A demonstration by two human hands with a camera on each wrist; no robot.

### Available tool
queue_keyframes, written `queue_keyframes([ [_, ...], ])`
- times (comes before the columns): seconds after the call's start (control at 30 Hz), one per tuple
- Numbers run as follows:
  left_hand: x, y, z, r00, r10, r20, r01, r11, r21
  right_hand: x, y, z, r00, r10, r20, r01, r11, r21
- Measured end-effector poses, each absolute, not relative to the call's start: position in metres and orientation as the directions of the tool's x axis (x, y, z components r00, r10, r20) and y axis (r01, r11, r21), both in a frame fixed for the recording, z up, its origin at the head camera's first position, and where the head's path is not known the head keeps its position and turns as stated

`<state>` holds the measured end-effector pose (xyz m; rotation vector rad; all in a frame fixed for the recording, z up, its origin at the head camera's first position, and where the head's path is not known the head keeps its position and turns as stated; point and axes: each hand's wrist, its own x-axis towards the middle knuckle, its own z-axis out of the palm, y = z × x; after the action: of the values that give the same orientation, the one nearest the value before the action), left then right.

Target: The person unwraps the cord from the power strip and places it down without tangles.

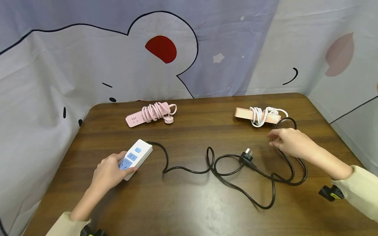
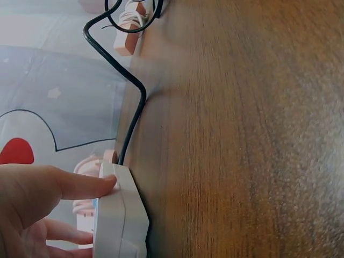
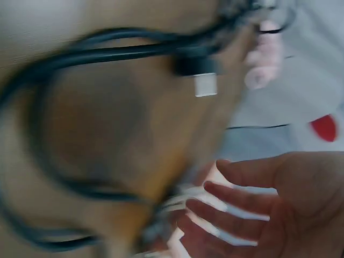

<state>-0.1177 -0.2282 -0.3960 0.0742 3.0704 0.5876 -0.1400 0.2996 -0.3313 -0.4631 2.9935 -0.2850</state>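
Note:
On the left of the table my left hand (image 1: 107, 172) grips a white power strip (image 1: 141, 151) with blue sockets, thumb on one long side and fingers on the other. In the left wrist view the thumb (image 2: 88, 185) presses the strip's white casing (image 2: 115, 220). A black cord (image 1: 189, 169) runs from the strip across the table in loose loops. Its black plug (image 1: 246, 157) lies among them, prongs up. Over the cord's right-hand loops hovers my right hand (image 1: 290, 141). In the right wrist view its fingers (image 3: 236, 201) are spread, with nothing between them.
A pink power strip (image 1: 136, 118) wrapped in its own cord lies at the back left. At the back right lies a peach-coloured strip (image 1: 243, 113) with a white cord wound round it. A printed curtain (image 1: 212, 75) hangs behind the wooden table (image 1: 189, 127).

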Motion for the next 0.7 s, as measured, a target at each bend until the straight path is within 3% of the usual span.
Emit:
queue_keyframes([
  [0.27, -0.119, -0.227, -0.395, -0.999, 0.047, -0.008, 0.04, 0.926, 0.374, -0.123, 0.329, -0.375, -0.973, -0.169, -0.156, -0.147, 0.979, -0.143],
  [0.7, -0.121, -0.228, -0.394, -0.998, 0.042, -0.035, 0.026, 0.929, 0.368, -0.097, 0.331, -0.388, -0.977, -0.112, -0.18, -0.077, 0.978, -0.191],
])
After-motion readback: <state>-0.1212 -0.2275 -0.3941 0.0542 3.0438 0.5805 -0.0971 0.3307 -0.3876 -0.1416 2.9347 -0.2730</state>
